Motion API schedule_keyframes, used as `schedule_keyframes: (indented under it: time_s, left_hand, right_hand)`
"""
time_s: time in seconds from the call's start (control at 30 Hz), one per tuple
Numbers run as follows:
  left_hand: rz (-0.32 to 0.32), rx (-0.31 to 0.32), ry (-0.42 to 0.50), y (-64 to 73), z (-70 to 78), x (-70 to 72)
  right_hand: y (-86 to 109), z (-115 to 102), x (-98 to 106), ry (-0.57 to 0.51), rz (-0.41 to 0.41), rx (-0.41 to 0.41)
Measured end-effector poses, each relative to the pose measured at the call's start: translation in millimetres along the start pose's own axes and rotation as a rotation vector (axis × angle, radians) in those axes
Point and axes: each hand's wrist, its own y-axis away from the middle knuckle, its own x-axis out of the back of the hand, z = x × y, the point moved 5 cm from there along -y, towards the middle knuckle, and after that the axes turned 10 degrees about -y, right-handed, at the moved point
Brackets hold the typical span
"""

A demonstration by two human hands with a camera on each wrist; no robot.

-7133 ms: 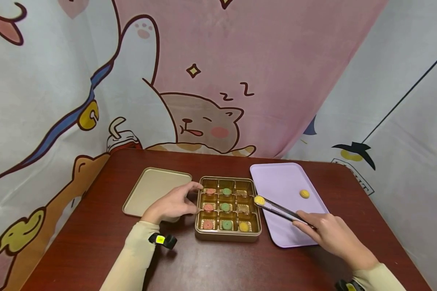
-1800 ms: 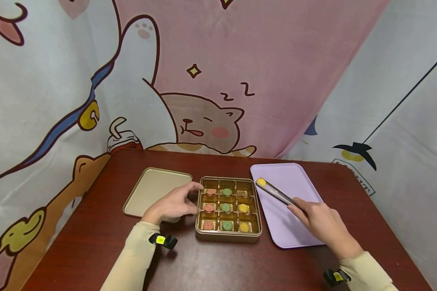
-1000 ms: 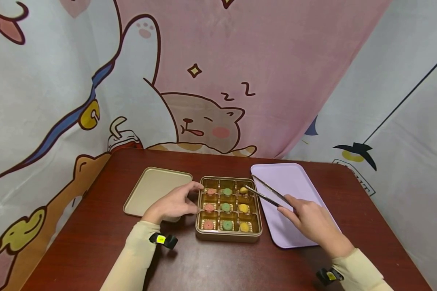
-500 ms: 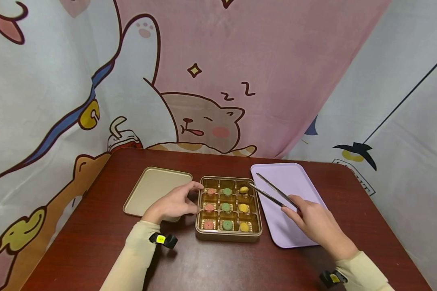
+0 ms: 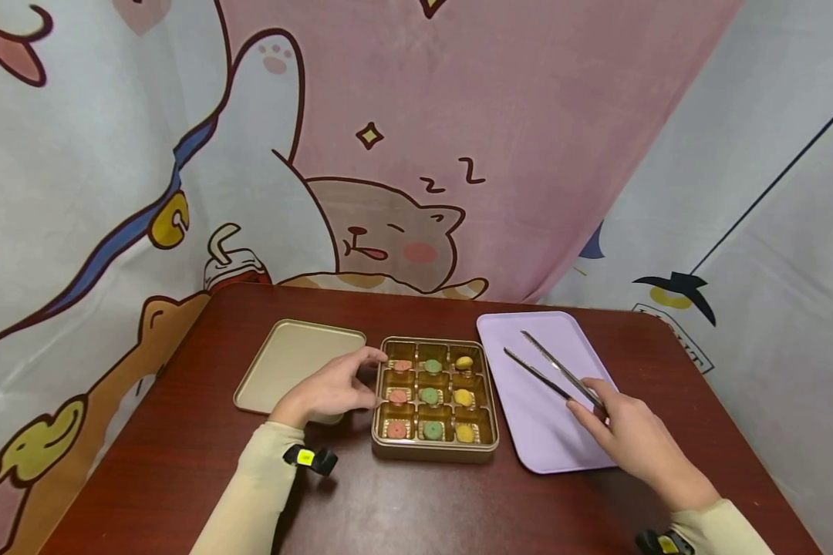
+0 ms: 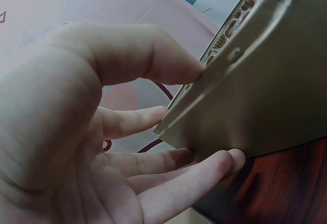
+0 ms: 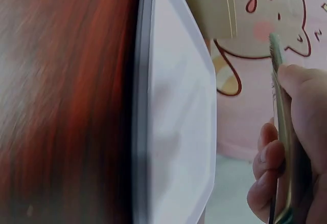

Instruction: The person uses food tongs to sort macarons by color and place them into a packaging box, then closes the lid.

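Note:
A gold square tin [image 5: 433, 452] with a divided insert stands at the table's middle. Its left column holds pink cookies [image 5: 397, 429], the middle one green cookies [image 5: 433, 430], the right one yellow cookies [image 5: 464, 398]; the yellow one at the back right sits tilted. My left hand [image 5: 335, 387] rests against the tin's left side; in the left wrist view the thumb touches the rim and fingertips [image 6: 222, 162] touch the wall. My right hand [image 5: 635, 433] holds metal tongs [image 5: 564, 373] over the lilac tray [image 5: 537, 443], their tips spread with nothing between them.
The tin's gold lid [image 5: 298, 358] lies to the left, partly behind the left hand. On the right the lilac tray reaches close to the tin. A printed cloth [image 5: 527, 154] hangs behind the dark wooden table [image 5: 403, 509].
The tongs put a yellow cookie into the back right compartment and opened. My right hand then drew them back to the right, over the tray. My left hand stayed in place.

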Motion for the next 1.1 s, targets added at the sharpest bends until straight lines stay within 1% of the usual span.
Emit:
schedule_keyframes:
  time_s: [0.17, 0.33, 0.5, 0.83, 1.0, 1.1]
  left_hand:
    - [-0.001, -0.002, -0.004, -0.3, -1.0, -0.7]
    - [-0.004, -0.005, 0.005, -0.6, -1.9, -1.4]
    - [-0.002, -0.001, 0.006, -0.8, -1.9, -1.3]
    - [-0.002, 0.000, 0.007, -0.5, -1.2, -0.8]
    - [-0.002, -0.004, 0.008, -0.3, -0.6, -0.8]
    - [-0.001, -0.004, 0.004, -0.1, -0.2, -0.4]
  right_hand:
    - [11.6, 19.1, 7.9, 0.009, -0.014, -0.059]
    - [21.3, 38.1, 16.7, 0.019, 0.014, -0.077]
    - [28.7, 58.0, 24.5, 0.038, 0.008, -0.150]
    - [36.8, 88.6, 35.2, 0.143, -0.021, -0.282]
    - [42.5, 104.7, 38.1, 0.183, 0.003, -0.313]
    - [45.5, 115.6, 39.1, 0.210, -0.014, -0.352]
